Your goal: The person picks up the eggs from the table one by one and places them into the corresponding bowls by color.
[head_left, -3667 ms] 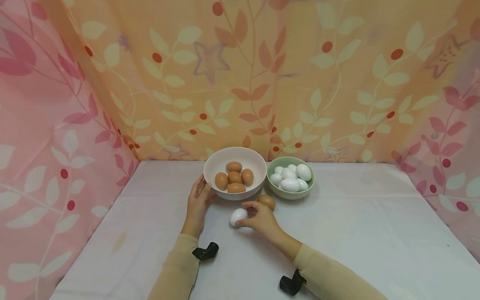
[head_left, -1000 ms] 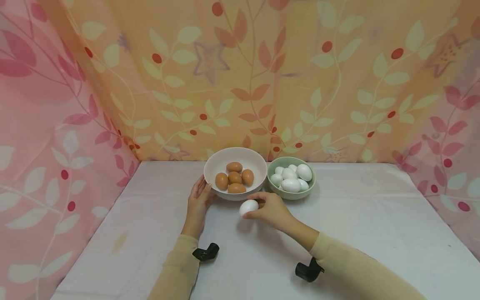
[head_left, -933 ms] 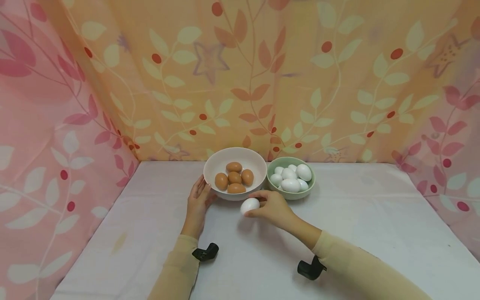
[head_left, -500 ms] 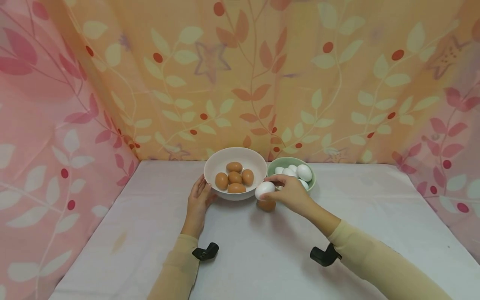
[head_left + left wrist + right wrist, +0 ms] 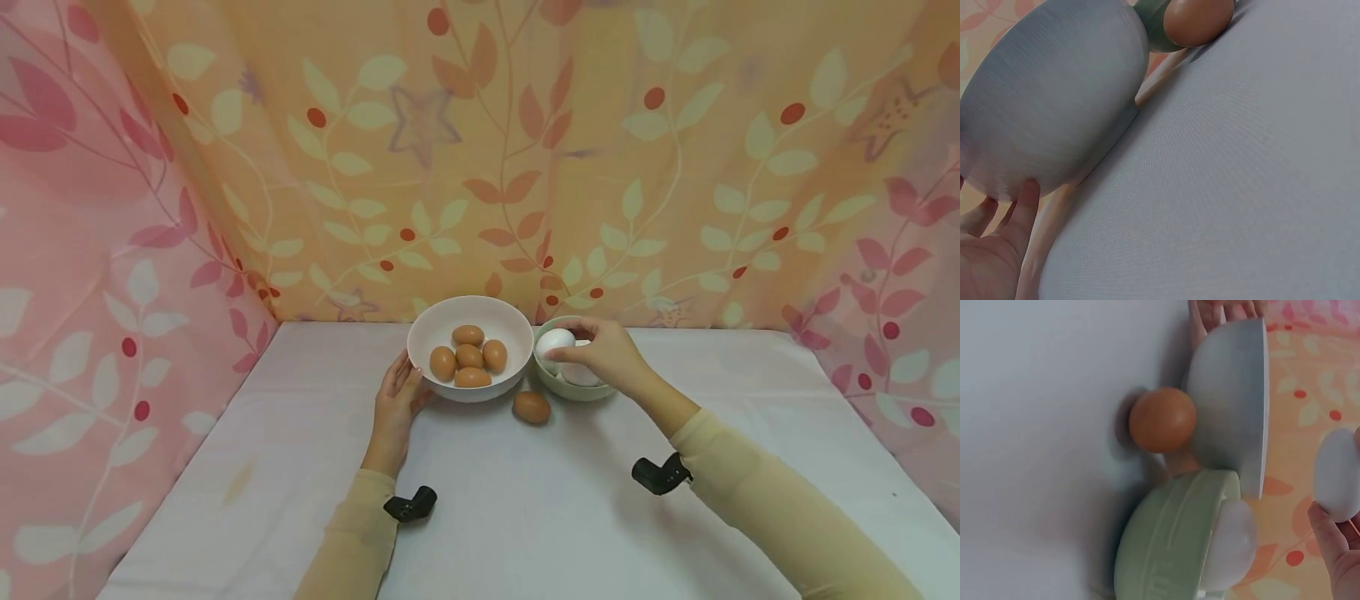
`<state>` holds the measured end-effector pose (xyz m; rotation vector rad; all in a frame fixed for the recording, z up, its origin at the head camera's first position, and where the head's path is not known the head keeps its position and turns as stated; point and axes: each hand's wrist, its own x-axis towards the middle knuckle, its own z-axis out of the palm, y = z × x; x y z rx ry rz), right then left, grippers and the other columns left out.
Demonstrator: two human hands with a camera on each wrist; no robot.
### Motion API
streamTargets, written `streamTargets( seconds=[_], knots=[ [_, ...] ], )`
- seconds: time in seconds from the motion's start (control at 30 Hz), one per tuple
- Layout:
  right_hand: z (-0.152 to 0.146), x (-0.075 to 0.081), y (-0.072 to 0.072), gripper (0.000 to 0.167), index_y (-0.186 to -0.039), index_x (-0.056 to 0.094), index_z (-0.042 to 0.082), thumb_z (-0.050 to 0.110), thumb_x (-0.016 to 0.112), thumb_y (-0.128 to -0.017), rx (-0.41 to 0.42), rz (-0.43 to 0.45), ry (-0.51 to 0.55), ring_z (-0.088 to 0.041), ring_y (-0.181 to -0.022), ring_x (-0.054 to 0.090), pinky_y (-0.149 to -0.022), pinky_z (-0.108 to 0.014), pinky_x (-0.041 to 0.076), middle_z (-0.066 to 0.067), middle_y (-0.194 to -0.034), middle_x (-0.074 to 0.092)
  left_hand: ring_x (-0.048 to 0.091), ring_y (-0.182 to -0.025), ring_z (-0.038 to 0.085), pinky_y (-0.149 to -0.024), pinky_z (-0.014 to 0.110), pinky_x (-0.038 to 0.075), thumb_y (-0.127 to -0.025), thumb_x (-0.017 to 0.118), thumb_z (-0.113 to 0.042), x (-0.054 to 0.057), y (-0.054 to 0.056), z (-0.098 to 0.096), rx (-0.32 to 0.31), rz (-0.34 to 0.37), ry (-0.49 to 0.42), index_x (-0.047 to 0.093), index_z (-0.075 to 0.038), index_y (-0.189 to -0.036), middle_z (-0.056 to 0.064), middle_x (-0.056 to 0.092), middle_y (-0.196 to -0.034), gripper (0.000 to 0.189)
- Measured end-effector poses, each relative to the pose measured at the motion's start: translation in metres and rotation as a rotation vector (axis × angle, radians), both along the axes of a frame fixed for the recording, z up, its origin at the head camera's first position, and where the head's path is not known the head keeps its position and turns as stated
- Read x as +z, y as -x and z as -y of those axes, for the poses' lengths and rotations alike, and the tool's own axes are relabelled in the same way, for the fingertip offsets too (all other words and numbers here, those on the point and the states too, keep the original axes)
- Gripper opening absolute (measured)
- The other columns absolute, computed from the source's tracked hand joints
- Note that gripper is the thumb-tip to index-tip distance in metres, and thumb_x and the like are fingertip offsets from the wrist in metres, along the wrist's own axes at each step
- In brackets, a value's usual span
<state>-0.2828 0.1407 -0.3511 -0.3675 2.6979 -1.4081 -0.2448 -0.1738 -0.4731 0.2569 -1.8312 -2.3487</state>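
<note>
My right hand pinches a white egg between thumb and fingers, over the left part of the green bowl. In the right wrist view this egg is held above the green bowl's rim, and another white egg shows inside; the hand hides much of the contents in the head view. My left hand rests its fingers against the left side of the larger white bowl, fingertips touching its outer wall in the left wrist view. Several brown eggs lie in that bowl.
One brown egg lies on the white tablecloth in front of the gap between the two bowls, which stand side by side. A patterned orange curtain hangs right behind them, with pink cloth at the sides.
My right hand has lifted the white egg from the tablecloth and carried it right and back, past the loose brown egg, to over the green bowl. The left hand has stayed at the white bowl.
</note>
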Motion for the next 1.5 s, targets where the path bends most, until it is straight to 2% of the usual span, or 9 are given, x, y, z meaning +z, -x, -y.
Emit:
streamTargets(
  seconds=[0.4,0.53,0.8,1.0,1.33,1.5],
  knots=[
    [-0.010,-0.004,0.034,0.060,-0.131,0.062,0.007,0.034,0.081,-0.082,-0.006,0.033,0.045,-0.031,-0.128,0.054,-0.112,-0.049,0.042,-0.015,-0.133,0.064,0.042,-0.143,0.022,-0.112,0.046,0.045,-0.102,0.057,-0.026,-0.002,0.001,0.001,-0.002,-0.002,-0.018,0.036,-0.023,-0.154,0.002,0.031,-0.163,0.056],
    [-0.010,-0.007,0.042,0.057,-0.129,0.063,0.009,0.033,0.082,-0.081,-0.016,0.042,0.020,-0.031,-0.126,0.055,-0.109,-0.048,0.044,-0.015,-0.132,0.064,0.044,-0.142,0.021,-0.111,0.045,0.046,-0.102,0.056,-0.025,-0.003,0.002,0.001,-0.002,-0.003,-0.024,0.036,-0.023,-0.154,0.002,0.032,-0.163,0.055],
    [-0.008,-0.015,0.059,0.052,-0.126,0.065,0.004,0.023,0.083,-0.080,0.004,0.014,0.048,-0.030,-0.118,0.061,-0.102,-0.041,0.049,-0.018,-0.128,0.066,0.042,-0.143,0.023,-0.110,0.046,0.046,-0.103,0.055,-0.024,0.000,0.000,-0.001,0.006,-0.008,-0.017,0.035,-0.021,-0.154,0.004,0.030,-0.164,0.055],
    [-0.006,-0.024,0.069,0.054,-0.127,0.064,0.002,0.021,0.083,-0.080,-0.013,0.019,0.033,-0.030,-0.116,0.061,-0.104,-0.041,0.049,-0.018,-0.127,0.067,0.043,-0.142,0.024,-0.110,0.045,0.047,-0.102,0.056,-0.023,-0.002,0.001,0.000,0.006,-0.005,-0.018,0.035,-0.021,-0.154,0.004,0.031,-0.163,0.056],
    [-0.002,-0.035,0.078,0.047,-0.122,0.067,0.003,0.019,0.083,-0.081,-0.012,0.005,-0.047,-0.027,-0.108,0.059,-0.099,-0.038,0.047,-0.017,-0.120,0.067,0.044,-0.142,0.023,-0.111,0.046,0.046,-0.101,0.058,-0.025,-0.005,0.003,0.002,0.009,0.019,-0.027,0.037,-0.022,-0.153,0.003,0.033,-0.162,0.056],
    [0.000,-0.037,0.080,0.043,-0.120,0.068,0.003,0.017,0.082,-0.082,-0.007,0.011,-0.054,-0.027,-0.106,0.058,-0.098,-0.036,0.046,-0.016,-0.118,0.067,0.045,-0.141,0.022,-0.111,0.045,0.046,-0.101,0.059,-0.026,-0.004,0.003,0.002,0.017,0.025,-0.033,0.038,-0.023,-0.152,0.002,0.034,-0.162,0.056]
  ],
)
